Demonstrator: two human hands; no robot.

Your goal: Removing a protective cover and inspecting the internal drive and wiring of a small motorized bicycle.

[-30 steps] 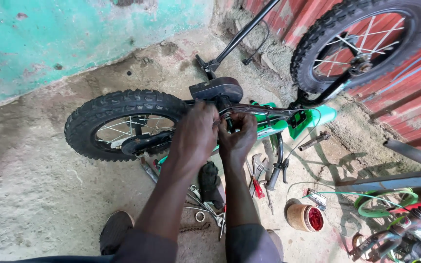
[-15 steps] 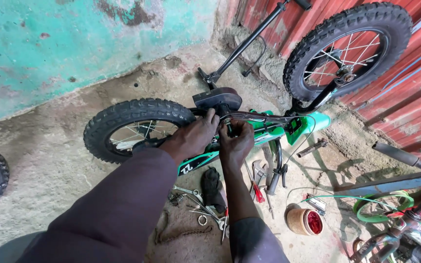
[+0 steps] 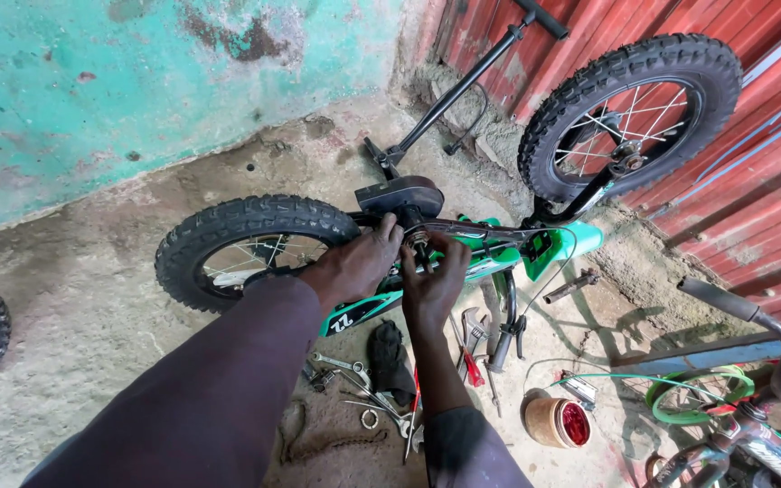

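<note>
A small green bike [image 3: 499, 248] lies upturned on concrete, knobby wheels up. Both hands, left [image 3: 359, 262] and right [image 3: 431, 280], pinch a part at its frame, unmoved since earlier; the view has shifted.

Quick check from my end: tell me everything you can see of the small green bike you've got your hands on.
The small green bike lies on the concrete floor, its front wheel up against the red metal wall. Both wheels have black knobbly tyres and wire spokes; the rear wheel rests on the ground. The black saddle is fitted. The left hand and right hand grip the frame below the saddle. Tools lie beside it.
</note>
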